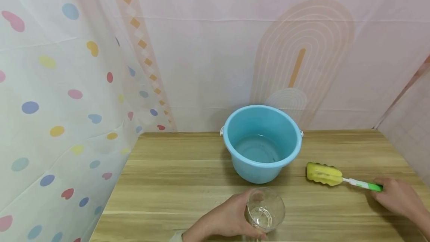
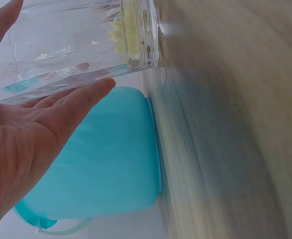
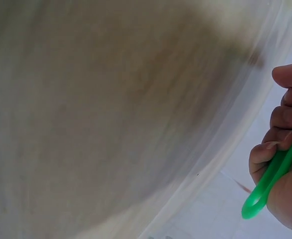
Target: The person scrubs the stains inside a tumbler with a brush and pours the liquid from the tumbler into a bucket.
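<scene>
My left hand [image 1: 231,216] holds a clear glass cup [image 1: 271,212] at the front of the table, thumb and fingers around its side. In the left wrist view the cup [image 2: 76,45] stands with its base right at the tabletop, and the hand [image 2: 31,129] wraps it from one side. Over at the right, my right hand [image 1: 398,197] grips the green handle [image 1: 374,186] of a cup brush with a yellow sponge head [image 1: 324,174]. The right wrist view shows curled fingers [image 3: 280,119] around the looped green handle end [image 3: 270,186].
A light blue bucket [image 1: 258,173] with water in the bottom stands behind the cup, near the back edge of the wooden table [image 1: 174,174]. Patterned curtains [image 1: 201,66] hang behind the table and along its left side.
</scene>
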The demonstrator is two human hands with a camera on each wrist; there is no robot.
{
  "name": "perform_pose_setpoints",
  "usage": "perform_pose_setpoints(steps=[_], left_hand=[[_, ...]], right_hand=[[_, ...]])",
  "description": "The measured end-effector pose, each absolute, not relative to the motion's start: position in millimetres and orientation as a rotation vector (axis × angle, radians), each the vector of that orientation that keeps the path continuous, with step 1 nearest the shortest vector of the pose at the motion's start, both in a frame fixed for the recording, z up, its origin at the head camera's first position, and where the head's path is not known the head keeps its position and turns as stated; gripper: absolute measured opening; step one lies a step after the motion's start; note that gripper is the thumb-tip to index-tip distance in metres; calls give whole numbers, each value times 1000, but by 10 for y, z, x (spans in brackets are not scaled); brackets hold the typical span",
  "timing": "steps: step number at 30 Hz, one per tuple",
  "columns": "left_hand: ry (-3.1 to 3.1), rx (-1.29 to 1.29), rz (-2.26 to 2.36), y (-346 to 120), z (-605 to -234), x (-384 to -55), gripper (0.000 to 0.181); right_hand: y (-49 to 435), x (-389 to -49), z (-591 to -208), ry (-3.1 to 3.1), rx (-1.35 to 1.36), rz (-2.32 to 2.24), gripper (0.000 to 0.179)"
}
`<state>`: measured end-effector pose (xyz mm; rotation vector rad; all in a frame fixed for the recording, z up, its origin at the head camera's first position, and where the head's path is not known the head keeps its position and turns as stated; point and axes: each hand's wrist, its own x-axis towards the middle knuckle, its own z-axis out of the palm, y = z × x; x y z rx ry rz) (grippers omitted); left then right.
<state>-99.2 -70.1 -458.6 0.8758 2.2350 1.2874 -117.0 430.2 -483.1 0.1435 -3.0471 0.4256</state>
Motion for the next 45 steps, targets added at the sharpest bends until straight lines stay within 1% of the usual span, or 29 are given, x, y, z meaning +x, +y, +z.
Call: perform_pose_setpoints(steps=[10, 14, 20, 26, 30, 35, 40, 45], left_hand=[[2235, 871, 1280, -699, -4562, -996, 86], [2237, 877, 1279, -697, -4566, -999, 86], [2240, 881, 1278, -700, -4564, -999, 85], [2226, 869, 1287, -694, -4563, -1001, 86], [2220, 872, 1294, -697, -4562, -1000, 86], [2209, 870, 1298, -696, -4567, -1004, 86], [2208, 867, 1301, -693, -4566, -999, 86], [2216, 865, 1298, -694, -4568, -995, 87]], right_hand=[[4319, -1181, -4855, -3107, 113, 486, 35], [4318, -1187, -4856, -3129, 113, 522, 33], [4319, -1194, -4862, -3188, 66, 609, 24], [4311, -1198, -4845, -3219, 49, 625, 27], [4299, -1208, -4823, -3218, 57, 610, 24], [4295, -1215, -4791, -3185, 105, 602, 26], [4294, -1201, -4762, -3135, 156, 612, 23], [4256, -1200, -4688, -3131, 133, 600, 24]])
